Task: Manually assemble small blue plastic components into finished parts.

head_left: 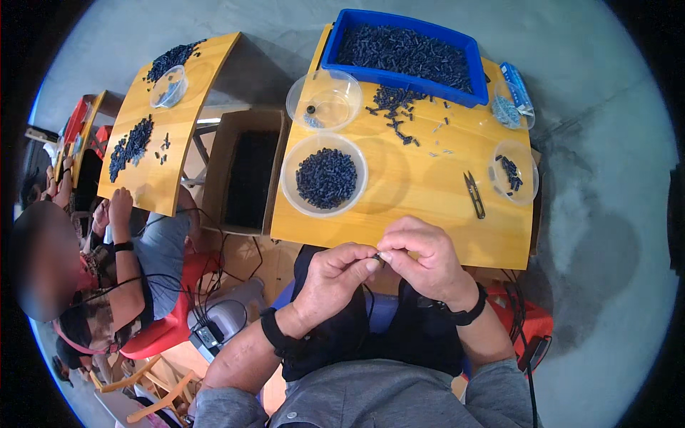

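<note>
In the head view, a small black piece [379,259], mostly hidden, is held between left hand [334,277] and right hand [422,255], both pinched tight, by the yellow wooden desk [421,187]; grey floor [592,178] lies beyond.

Co-worker [128,285] seated left, on red stool [151,347]; grey floor [606,321] right.

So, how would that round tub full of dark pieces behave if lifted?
The tub might flex a little: its see-through wall looks like thin plastic. It could spill if tilted, since the dark pieces look loose and no lid covers them.
</note>
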Motion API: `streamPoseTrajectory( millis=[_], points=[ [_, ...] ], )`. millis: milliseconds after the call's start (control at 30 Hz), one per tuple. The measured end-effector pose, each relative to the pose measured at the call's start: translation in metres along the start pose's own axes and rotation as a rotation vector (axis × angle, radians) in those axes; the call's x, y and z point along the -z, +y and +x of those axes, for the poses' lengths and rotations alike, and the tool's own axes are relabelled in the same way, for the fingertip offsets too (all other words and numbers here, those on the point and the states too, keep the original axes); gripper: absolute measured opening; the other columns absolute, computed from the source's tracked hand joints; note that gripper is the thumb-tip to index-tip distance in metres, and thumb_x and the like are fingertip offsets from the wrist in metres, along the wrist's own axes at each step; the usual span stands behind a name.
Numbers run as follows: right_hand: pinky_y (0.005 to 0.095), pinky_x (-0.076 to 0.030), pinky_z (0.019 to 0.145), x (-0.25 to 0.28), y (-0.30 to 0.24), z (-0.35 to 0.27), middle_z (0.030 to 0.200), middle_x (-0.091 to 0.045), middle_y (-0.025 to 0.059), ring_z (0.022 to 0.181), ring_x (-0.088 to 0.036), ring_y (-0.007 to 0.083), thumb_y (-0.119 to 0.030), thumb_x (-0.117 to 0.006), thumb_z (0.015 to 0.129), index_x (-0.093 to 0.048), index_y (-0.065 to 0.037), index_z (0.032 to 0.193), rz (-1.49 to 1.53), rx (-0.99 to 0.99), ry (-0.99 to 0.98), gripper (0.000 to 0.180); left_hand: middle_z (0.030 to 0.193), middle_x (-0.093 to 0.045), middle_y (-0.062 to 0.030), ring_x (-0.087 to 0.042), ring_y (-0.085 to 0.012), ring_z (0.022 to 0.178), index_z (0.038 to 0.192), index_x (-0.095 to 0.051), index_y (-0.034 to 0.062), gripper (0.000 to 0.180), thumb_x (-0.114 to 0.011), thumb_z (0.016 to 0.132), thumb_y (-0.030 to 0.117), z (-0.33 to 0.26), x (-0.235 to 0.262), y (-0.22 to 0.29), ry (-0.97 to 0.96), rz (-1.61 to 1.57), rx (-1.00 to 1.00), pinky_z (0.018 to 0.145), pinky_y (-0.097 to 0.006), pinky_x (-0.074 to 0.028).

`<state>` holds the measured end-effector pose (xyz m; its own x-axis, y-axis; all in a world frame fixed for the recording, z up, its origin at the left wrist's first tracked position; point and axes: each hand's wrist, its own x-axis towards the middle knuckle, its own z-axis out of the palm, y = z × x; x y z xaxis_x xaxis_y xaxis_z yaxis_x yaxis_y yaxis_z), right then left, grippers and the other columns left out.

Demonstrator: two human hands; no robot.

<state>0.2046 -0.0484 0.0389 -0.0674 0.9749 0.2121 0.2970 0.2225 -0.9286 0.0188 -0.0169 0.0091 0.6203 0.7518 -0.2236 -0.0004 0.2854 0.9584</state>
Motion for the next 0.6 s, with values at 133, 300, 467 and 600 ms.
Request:
streamPoseTrajectory(
  millis=[133, 300, 467, 600],
  points=[
    [0.0321, -0.047, 0.062, -0.002, 0.004, -0.001, 0.079, -0.059, 0.0126, 0.071, -0.06, 0.0261, 0.002, -0.061, 0.077, -0.062, 0.0, 0.085, -0.007, -0.005, -0.038, 0.008, 0.083, -0.064, -0.0016, -0.058, -0.007, 0.072, 0.1, -0.064, 0.0005, 0.012, -0.059, 0.09, 0.006, 0.001, 0.001, -0.002, 0.006, 0.001, 0.023, 0.067, -0.021, -0.048],
    [0.0347, -0.049, 0.062, -0.005, 0.003, 0.0, 0.081, -0.06, 0.0129, 0.07, -0.06, 0.0283, 0.002, -0.063, 0.077, -0.062, 0.0, 0.087, -0.109, 0.086, -0.044, 0.01, 0.083, -0.065, -0.0019, -0.058, -0.0069, 0.072, 0.1, -0.065, -0.0005, 0.013, -0.059, 0.091, 0.006, 0.002, 0.003, -0.003, -0.01, -0.022, 0.059, 0.066, -0.021, -0.048],
    [0.035, -0.048, 0.058, -0.01, 0.003, -0.003, 0.08, -0.06, 0.0127, 0.066, -0.059, 0.029, 0.001, -0.062, 0.077, -0.061, 0.0, 0.086, -0.27, 0.173, -0.002, 0.009, 0.082, -0.065, -0.002, -0.058, -0.007, 0.071, 0.099, -0.065, -0.0006, 0.013, -0.059, 0.091, 0.006, 0.004, 0.002, -0.001, -0.007, -0.042, 0.078, 0.066, -0.021, -0.049],
    [0.0346, -0.048, 0.056, -0.012, 0.004, -0.002, 0.077, -0.06, 0.0125, 0.066, -0.059, 0.0285, 0.002, -0.062, 0.078, -0.06, -0.001, 0.086, -0.177, 0.08, 0.063, 0.009, 0.082, -0.065, -0.002, -0.058, -0.0071, 0.072, 0.099, -0.065, -0.0008, 0.013, -0.059, 0.091, 0.007, 0.004, 0.003, -0.002, 0.005, -0.097, 0.085, 0.066, -0.021, -0.049]
  ],
)
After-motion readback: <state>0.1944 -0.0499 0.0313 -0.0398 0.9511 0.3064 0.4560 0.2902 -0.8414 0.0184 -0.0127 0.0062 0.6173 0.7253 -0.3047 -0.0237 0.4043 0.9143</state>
